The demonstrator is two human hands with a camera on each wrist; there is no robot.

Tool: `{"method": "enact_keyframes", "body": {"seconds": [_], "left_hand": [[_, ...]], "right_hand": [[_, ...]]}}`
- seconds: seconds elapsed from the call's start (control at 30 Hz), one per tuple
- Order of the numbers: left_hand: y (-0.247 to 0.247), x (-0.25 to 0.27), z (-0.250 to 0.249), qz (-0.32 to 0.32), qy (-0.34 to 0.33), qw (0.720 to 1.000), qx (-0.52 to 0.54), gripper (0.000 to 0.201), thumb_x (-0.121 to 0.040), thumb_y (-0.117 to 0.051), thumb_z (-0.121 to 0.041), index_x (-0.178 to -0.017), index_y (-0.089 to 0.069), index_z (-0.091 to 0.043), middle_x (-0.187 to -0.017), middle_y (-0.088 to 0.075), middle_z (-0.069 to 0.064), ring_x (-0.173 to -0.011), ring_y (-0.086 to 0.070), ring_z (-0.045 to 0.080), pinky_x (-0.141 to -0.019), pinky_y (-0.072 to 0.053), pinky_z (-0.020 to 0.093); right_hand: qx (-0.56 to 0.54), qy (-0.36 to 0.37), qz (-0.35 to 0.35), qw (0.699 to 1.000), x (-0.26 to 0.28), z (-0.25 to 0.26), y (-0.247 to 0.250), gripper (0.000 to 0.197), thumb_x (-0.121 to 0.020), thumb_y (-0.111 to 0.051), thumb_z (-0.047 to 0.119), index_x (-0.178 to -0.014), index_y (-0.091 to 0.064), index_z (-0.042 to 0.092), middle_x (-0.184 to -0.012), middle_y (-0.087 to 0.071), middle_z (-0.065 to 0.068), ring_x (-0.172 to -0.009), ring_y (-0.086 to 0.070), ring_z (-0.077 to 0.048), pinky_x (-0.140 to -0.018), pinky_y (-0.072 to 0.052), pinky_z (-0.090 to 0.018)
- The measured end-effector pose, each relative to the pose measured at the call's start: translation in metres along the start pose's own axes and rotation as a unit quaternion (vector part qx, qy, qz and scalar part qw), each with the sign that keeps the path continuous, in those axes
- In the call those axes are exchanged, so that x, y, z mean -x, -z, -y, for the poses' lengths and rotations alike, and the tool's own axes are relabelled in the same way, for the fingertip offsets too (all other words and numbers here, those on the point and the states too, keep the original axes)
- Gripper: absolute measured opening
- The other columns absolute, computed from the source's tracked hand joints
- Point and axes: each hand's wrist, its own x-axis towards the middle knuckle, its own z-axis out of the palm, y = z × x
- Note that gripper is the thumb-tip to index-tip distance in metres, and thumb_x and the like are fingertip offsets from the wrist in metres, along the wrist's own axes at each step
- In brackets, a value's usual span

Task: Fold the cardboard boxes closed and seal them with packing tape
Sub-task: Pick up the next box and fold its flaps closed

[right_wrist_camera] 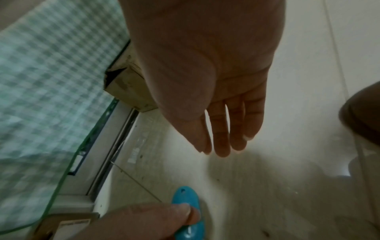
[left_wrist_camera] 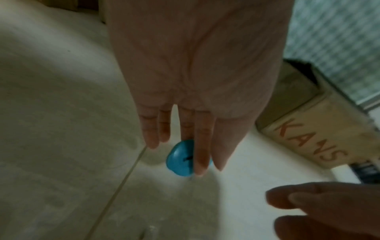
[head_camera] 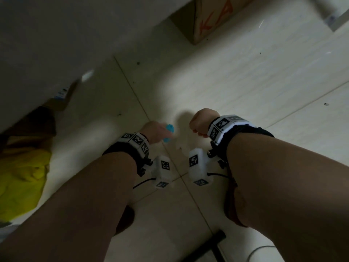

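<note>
My left hand (head_camera: 154, 132) hangs low over the pale tiled floor and pinches a small blue plastic tool (head_camera: 169, 133), probably a cutter. The left wrist view shows the blue tool (left_wrist_camera: 179, 158) behind the straightened fingers (left_wrist_camera: 202, 146). In the right wrist view a fingertip presses on the blue tool (right_wrist_camera: 188, 211). My right hand (head_camera: 201, 122) hovers just to its right, holding nothing, with its fingers (right_wrist_camera: 222, 133) loosely extended. A cardboard box (head_camera: 207, 19) with red letters stands on the floor far ahead, also seen as the box (left_wrist_camera: 308, 138). I see no tape.
A yellow cloth (head_camera: 20, 176) and brown cardboard (head_camera: 37, 125) lie at the left. A glass-topped table with a checked cloth (right_wrist_camera: 41, 81) stands beside the box. A black bar (head_camera: 207, 246) lies near my feet. A grey surface (head_camera: 66, 35) fills the upper left.
</note>
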Motion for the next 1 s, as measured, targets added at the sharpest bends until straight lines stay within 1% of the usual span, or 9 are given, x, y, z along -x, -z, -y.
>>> {"method": "enact_keyframes", "body": {"seconds": [0.1,0.17,0.33,0.43,0.53,0.7,0.87,0.93,1.0], "left_hand": [[0.018,0.029,-0.004,0.018,-0.044,0.994,0.102,0.006,-0.081,-0.07,-0.002,-0.081,-0.065,-0.005,-0.094,-0.062,0.013,-0.083,-0.062,0.018,-0.075,-0.057,0.025],[0.029,0.056,-0.013,0.035,-0.083,0.986,0.141,0.013,-0.08,-0.067,0.006,-0.077,-0.064,-0.006,-0.088,-0.065,0.013,-0.077,-0.064,0.017,-0.071,-0.058,0.023],[0.044,0.13,-0.031,0.036,-0.176,0.968,0.175,0.024,-0.082,-0.062,0.01,-0.077,-0.049,-0.009,-0.082,-0.057,0.012,-0.07,-0.063,0.018,-0.061,-0.058,0.023],[0.047,0.171,-0.036,0.024,-0.196,0.96,0.2,0.024,-0.085,-0.061,0.007,-0.085,-0.043,-0.01,-0.089,-0.053,0.015,-0.069,-0.063,0.019,-0.048,-0.054,0.019],[0.055,0.212,-0.04,0.022,-0.207,0.953,0.218,0.02,-0.087,-0.061,0.002,-0.088,-0.047,-0.012,-0.09,-0.061,0.016,-0.063,-0.065,0.017,-0.059,-0.057,0.025],[0.081,0.281,-0.037,0.004,-0.258,0.953,0.157,0.01,-0.095,-0.054,-0.01,-0.086,-0.052,-0.014,-0.079,-0.063,0.008,-0.052,-0.061,0.008,-0.053,-0.052,0.019],[0.118,0.344,-0.018,-0.055,-0.302,0.942,0.133,0.003,-0.094,-0.055,-0.016,-0.092,-0.057,-0.016,-0.083,-0.067,0.006,-0.061,-0.064,0.01,-0.062,-0.054,0.024],[0.135,0.363,-0.009,-0.098,-0.322,0.928,0.157,0.011,-0.094,-0.055,-0.013,-0.104,-0.058,-0.016,-0.088,-0.067,0.005,-0.067,-0.065,0.012,-0.065,-0.054,0.025],[0.149,0.374,-0.003,-0.135,-0.334,0.917,0.172,0.029,-0.093,-0.056,-0.013,-0.122,-0.055,-0.017,-0.101,-0.066,0.005,-0.079,-0.065,0.015,-0.071,-0.055,0.029]], "right_hand": [[0.011,0.028,-0.014,0.999,0.033,0.029,0.01,0.031,-0.092,-0.057,0.021,-0.115,-0.065,0.001,-0.112,-0.068,-0.013,-0.079,-0.058,-0.019,-0.083,-0.054,-0.029],[-0.011,0.05,0.0,0.999,0.061,0.047,0.015,0.036,-0.094,-0.055,0.028,-0.119,-0.063,0.003,-0.116,-0.066,-0.013,-0.086,-0.056,-0.02,-0.091,-0.05,-0.037],[-0.153,0.089,0.017,0.984,0.136,0.063,0.029,0.01,-0.089,-0.065,0.02,-0.091,-0.061,0.011,-0.092,-0.065,-0.01,-0.07,-0.058,-0.02,-0.073,-0.051,-0.033],[-0.184,0.098,0.026,0.978,0.181,0.073,0.043,0.015,-0.088,-0.066,0.011,-0.079,-0.054,0.013,-0.083,-0.064,-0.01,-0.064,-0.058,-0.017,-0.07,-0.05,-0.029],[-0.199,0.123,0.013,0.972,0.226,0.085,0.052,0.015,-0.09,-0.062,0.006,-0.081,-0.051,0.012,-0.08,-0.064,-0.01,-0.062,-0.059,-0.017,-0.064,-0.049,-0.027],[-0.215,0.193,-0.056,0.956,0.287,0.114,0.053,0.014,-0.094,-0.056,0.011,-0.081,-0.051,0.016,-0.078,-0.061,-0.008,-0.063,-0.06,-0.019,-0.06,-0.049,-0.028],[-0.273,0.245,-0.096,0.926,0.323,0.157,0.045,0.009,-0.097,-0.048,0.012,-0.088,-0.049,0.013,-0.078,-0.054,-0.012,-0.043,-0.059,-0.019,-0.037,-0.047,-0.019],[-0.266,0.264,-0.137,0.917,0.33,0.172,0.045,0.002,-0.095,-0.053,0.009,-0.093,-0.052,0.01,-0.081,-0.056,-0.013,-0.049,-0.058,-0.021,-0.038,-0.048,-0.02],[-0.26,0.27,-0.179,0.91,0.328,0.186,0.047,0.009,-0.09,-0.058,0.007,-0.083,-0.055,0.01,-0.093,-0.058,-0.017,-0.065,-0.062,-0.029,-0.052,-0.055,-0.033]]}}
